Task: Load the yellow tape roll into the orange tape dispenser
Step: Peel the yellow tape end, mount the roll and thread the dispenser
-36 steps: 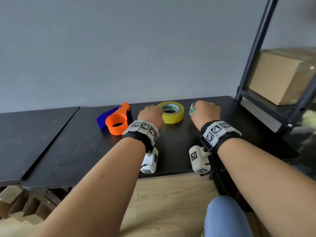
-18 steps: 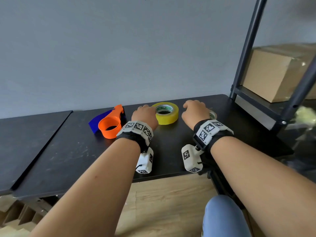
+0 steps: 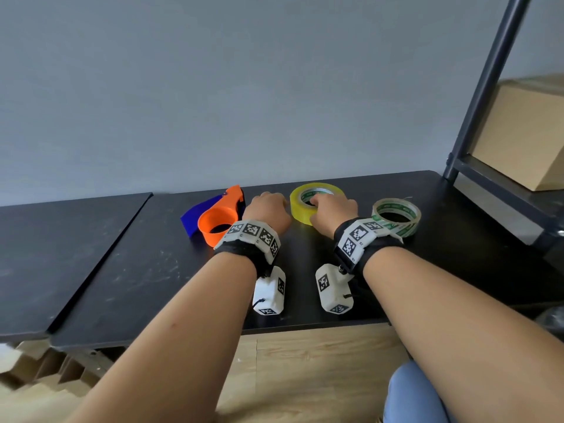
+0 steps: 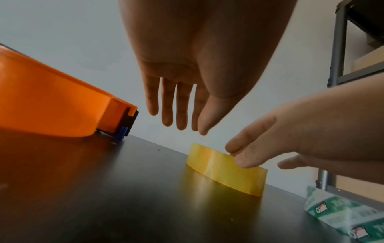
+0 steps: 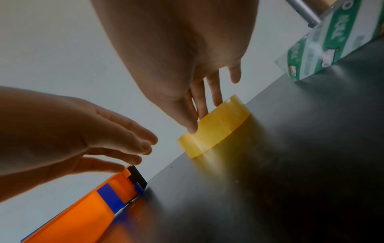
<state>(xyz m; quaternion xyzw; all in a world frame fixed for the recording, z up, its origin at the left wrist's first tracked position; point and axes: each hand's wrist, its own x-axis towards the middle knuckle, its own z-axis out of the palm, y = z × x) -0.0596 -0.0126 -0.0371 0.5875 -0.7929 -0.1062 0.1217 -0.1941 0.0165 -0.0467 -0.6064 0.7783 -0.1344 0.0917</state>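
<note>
While the yellow tape roll (image 3: 300, 207) lies flat on the table (image 3: 152, 270), my right hand (image 3: 334, 212) pinches its near wall, thumb outside, fingers in the core. Orange tape dispenser (image 3: 218, 221) lies leftward, past my left hand (image 3: 268, 209), which is straight-fingered and empty.

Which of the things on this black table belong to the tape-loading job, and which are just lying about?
For the job: yellow tape roll, pinched at its rim by the right hand; orange tape dispenser; left hand, open, hovering between the two.

Just lying about: green-and-white tape roll on the table; cardboard box on the metal shelf.
</note>
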